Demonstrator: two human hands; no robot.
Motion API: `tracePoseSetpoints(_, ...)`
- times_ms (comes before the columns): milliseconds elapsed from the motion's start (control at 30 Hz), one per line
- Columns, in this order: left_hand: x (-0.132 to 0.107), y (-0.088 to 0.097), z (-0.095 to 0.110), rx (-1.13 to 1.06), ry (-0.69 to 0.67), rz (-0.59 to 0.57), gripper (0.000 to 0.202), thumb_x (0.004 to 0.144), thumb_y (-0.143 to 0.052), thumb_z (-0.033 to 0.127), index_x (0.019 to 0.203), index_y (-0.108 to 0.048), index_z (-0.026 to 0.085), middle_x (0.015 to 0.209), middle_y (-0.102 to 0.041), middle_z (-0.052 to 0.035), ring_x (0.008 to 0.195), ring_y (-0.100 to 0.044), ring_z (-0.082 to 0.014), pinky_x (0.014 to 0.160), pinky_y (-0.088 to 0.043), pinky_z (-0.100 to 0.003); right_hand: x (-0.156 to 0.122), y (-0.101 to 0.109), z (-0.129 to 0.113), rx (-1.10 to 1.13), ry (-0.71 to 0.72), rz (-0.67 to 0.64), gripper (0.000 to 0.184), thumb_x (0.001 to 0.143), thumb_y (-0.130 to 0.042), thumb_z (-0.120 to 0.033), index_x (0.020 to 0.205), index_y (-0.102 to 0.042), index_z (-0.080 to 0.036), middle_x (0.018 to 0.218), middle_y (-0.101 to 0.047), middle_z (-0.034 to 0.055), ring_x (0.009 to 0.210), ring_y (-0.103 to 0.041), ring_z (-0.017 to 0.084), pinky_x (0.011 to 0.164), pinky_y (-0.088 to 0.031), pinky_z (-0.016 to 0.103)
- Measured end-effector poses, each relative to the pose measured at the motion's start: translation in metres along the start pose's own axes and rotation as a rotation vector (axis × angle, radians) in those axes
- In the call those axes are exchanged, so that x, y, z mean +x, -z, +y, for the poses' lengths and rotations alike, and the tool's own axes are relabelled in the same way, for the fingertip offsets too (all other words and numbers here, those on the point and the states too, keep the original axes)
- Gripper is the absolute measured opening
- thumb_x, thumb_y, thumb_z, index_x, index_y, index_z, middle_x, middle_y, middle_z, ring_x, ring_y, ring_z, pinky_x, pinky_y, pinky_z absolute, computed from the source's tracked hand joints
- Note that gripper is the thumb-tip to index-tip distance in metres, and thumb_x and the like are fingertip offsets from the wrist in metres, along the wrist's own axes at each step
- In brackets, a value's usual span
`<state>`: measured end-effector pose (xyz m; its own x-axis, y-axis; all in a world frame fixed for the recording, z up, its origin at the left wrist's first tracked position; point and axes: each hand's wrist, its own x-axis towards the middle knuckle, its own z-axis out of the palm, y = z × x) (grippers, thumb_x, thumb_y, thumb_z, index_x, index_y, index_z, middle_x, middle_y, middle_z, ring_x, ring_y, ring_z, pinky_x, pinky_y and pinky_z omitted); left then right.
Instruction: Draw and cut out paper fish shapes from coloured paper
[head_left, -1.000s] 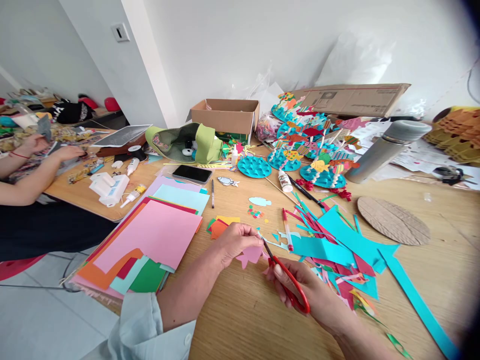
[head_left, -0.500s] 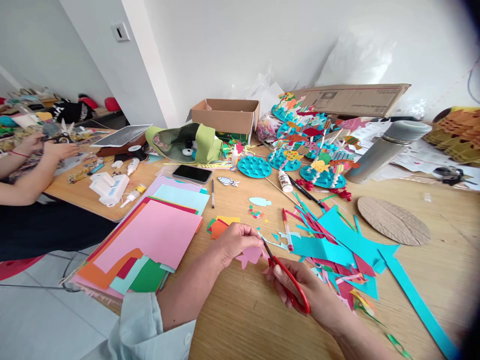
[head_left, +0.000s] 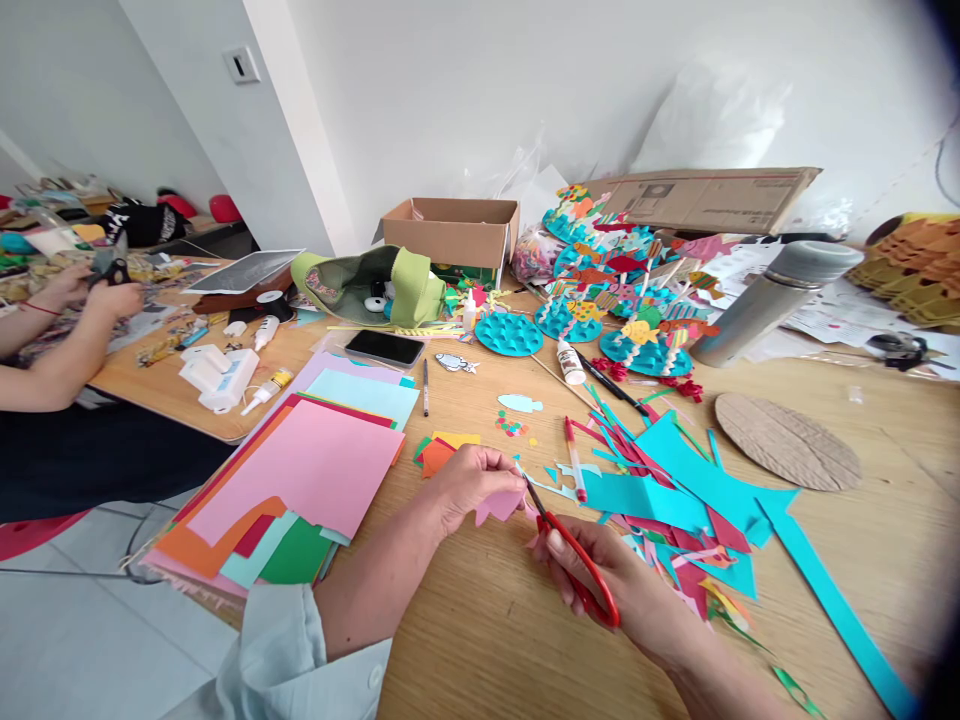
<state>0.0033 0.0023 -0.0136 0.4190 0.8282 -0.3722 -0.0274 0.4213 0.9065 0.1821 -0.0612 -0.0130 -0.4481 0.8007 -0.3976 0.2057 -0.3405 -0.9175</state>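
Observation:
A small piece of pink paper (head_left: 498,505) is pinched in my left hand (head_left: 474,484), its lower edge hanging below my fingers. My right hand (head_left: 589,565) grips red-handled scissors (head_left: 581,560), whose dark blades reach up to the paper at my left fingertips. How far the blades are apart I cannot make out. Just beyond my hands lie a pale blue fish cutout (head_left: 520,403), tiny coloured paper dots (head_left: 511,425) and a red marker (head_left: 574,460). Orange and yellow paper scraps (head_left: 439,458) lie behind my left wrist.
Stacked coloured paper (head_left: 300,470) lies on the left, with a phone (head_left: 385,347) behind it. Turquoise strips (head_left: 675,500) and a cardboard oval (head_left: 787,440) are on the right. A grey flask (head_left: 776,305) stands near finished fish decorations (head_left: 645,350). Another person's hands (head_left: 105,295) work at far left.
The pink paper has turned slightly in my left fingers, so its hanging edge looks different. My hands and the scissors stay almost in place. The other person's scissors have shifted.

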Motion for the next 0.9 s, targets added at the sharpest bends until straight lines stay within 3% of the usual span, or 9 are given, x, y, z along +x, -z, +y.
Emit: tracePoseSetpoints(900,0.0016,-0.0004,-0.0007,-0.063,0.003,-0.040,0.017,0.060,-0.069,0.028,0.062,-0.060,0.014,0.059,-0.067,-0.0043,0.049,-0.055,-0.0109,0.050,-0.041,-0.023,0.0005,0.0007,0.0042,-0.026,0.026,-0.013,0.047,0.081,-0.055,-0.064,0.068,-0.044,-0.020,0.053,-0.050,-0.0046,0.045,-0.043,0.008,0.043,-0.028,0.020)
